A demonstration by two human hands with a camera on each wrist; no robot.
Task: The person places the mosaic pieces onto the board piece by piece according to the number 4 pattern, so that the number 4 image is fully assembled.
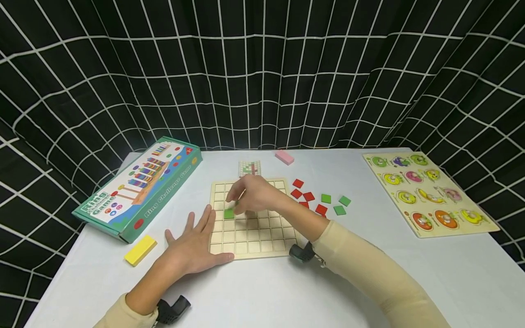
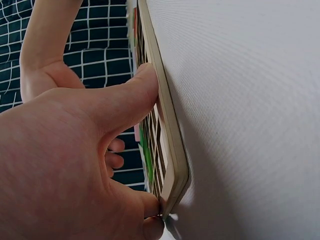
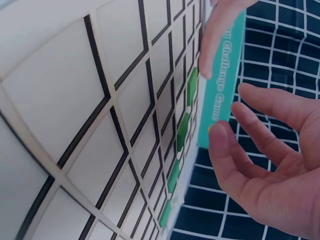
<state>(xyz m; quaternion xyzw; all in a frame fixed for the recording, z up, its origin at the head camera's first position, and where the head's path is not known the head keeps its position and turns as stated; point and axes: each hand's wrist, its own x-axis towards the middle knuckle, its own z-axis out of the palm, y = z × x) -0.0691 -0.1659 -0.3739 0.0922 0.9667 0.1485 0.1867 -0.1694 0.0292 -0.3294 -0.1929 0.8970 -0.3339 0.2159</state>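
Scanning from the left: the teal ring-game cardboard box (image 1: 139, 187) lies slanted, with a yellow rectangular block (image 1: 140, 250) just in front of it, well apart from the work. Left hand (image 1: 193, 243) rests flat, fingers straight and spread, thumb against the near-left edge of the pale wooden grid board (image 1: 251, 217), bracing it. Right hand (image 1: 256, 196) hovers over the board's left-middle rows, fingers loosely bent over the green square tile (image 1: 229, 213) seated in a cell; whether the tips pinch it, cannot tell. Tile lies nearer the right hand, just beyond the left hand's fingertips. Loose red and green square tiles (image 1: 321, 200) sit scattered right of the board.
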